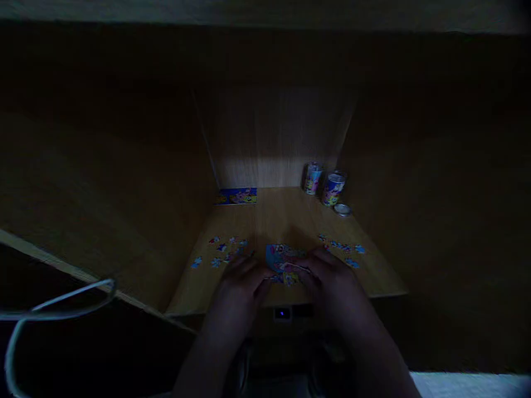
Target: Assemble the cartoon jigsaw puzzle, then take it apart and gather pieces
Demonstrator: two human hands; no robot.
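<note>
Puzzle is lying on the tabletop, likely being light, thin card, weak at the joints, best taken by its edges. The right grip is pinching a pale-edged part; whether the left grip is holding any, I cannot tell.

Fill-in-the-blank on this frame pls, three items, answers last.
1. At the back right, ____ printed cans stand on the wooden surface.
2. The blue printed card lies at its back ____ corner.
3. The partly assembled puzzle is between the left hand and the ____ hand.
Missing words: two; left; right.
</note>
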